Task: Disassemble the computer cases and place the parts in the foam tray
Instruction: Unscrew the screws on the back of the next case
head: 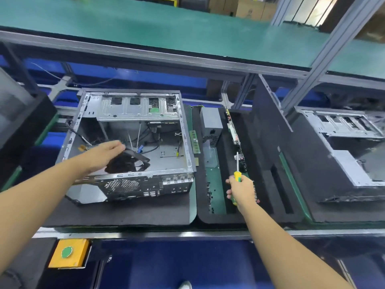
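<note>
The open case point(125, 185) lies on its side on a black mat point(125, 213), left of the tray point(218, 219). The left hand point(104, 155) reaches in over the case's near wall and grasps a black fan point(131, 161) by its upper edge. The fan sits tilted just beyond the fingers, inside the case near the rear grille; it is blurred, so the exact hold is unclear. The right hand point(241, 190) hovers over the tray's near end, clenched round a yellow-green screwdriver point(237, 176) whose shaft points up and away from the person. In the tray, a grey power supply point(210, 122) stands at the far end. A memory stick point(194, 141) lies along the left edge, a board point(234, 132) stands on edge in a slot, and small dark screws point(209, 195) are scattered on the green bottom. A second case point(343, 142) lies to the right.
</note>
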Tool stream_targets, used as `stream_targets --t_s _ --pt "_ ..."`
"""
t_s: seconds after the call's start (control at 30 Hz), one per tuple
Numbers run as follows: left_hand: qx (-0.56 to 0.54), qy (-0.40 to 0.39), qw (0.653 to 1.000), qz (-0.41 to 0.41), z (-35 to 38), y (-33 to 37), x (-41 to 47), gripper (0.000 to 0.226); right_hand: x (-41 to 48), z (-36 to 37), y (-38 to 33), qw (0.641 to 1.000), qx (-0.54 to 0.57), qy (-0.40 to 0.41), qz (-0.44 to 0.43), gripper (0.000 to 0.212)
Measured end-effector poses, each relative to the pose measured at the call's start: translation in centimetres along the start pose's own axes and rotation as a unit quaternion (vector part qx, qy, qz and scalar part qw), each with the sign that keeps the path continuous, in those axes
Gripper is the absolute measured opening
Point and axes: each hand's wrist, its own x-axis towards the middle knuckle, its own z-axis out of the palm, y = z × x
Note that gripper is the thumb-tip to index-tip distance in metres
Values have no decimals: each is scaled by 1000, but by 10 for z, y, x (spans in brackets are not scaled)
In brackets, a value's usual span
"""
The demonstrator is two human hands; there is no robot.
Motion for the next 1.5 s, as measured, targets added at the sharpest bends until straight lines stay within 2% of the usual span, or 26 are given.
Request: stream_targets --t_s 0.07,0.13,0.27,0.4,0.47,0.6,0.67,0.73,0.87,0.97,1.1,1.17,1.27,1.4,1.5 --pt "-47 81 995 26 4 19 1 28 -5 5 -16 999 41 -6 -30 15" --pt "-68 109 990 59 8 46 -2 31 -13 10 -40 994 76 -31 -68 13" --pt "-75 101 985 117 24 115 -12 32 -39 9 -102 966 115 -137 -189 5" --pt "-79 95 974 189 57 189 -18 31 -62 -14 -165 903 67 -258 -336 27" --pt "-102 92 965 224 75 225 -17 30 -65 -30 -187 890 17 -244 -384 33" --pt "-155 70 950 260 103 267 -13 26 -50 -63 -206 889 -9 -159 -430 23" --pt "-154 68 952 257 114 269 -8 23 -39 -74 -205 890 -45 -129 -435 20" --pt "-113 100 959 241 120 259 -1 24 -26 -77 -197 892 -103 -104 -429 19" --pt "92 167 959 212 118 206 17 27 2 -64 -165 925 -175 -91 -325 21" --pt "200 162 958 129 128 165 27 27 20 -43 -133 947 -177 -93 -252 21" --pt "172 152 972 44 157 136 29 34 41 -14 -97 959 -181 -97 -194 20" --pt "168 186 967 53 168 132 25 38 50 -4 -84 970 -155 -91 -163 19" --pt "234 239 936 110 176 131 19 38 62 7 -73 982 -117 -66 -135 21" --pt "238 242 934 109 176 136 17 40 74 12 -66 958 -231 -80 -152 26" --pt "232 245 935 107 176 136 17 40 74 17 -61 950 -258 -82 -156 30"
